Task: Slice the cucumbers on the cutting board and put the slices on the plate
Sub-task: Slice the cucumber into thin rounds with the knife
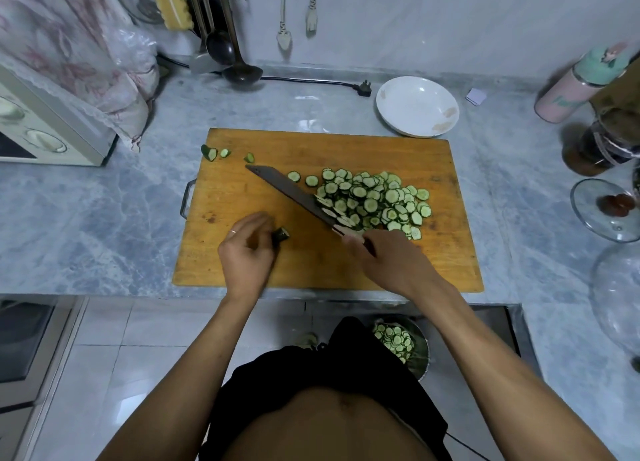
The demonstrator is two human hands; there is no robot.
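Slices (375, 201) lie heaped on our cutting board (242, 197) while our right hand (384, 256) grips the knife (294, 194) and our left hand (247, 249) pinches a cucumber stub (281, 235).

I can read no text, brand, number or sign anywhere here. The pink bottle (568, 93) at the counter's right edge carries a teal mark, but it is too blurred for me to tell whether it is lettering.

slices (375, 201) on board (242, 197), plate (417, 106) behind
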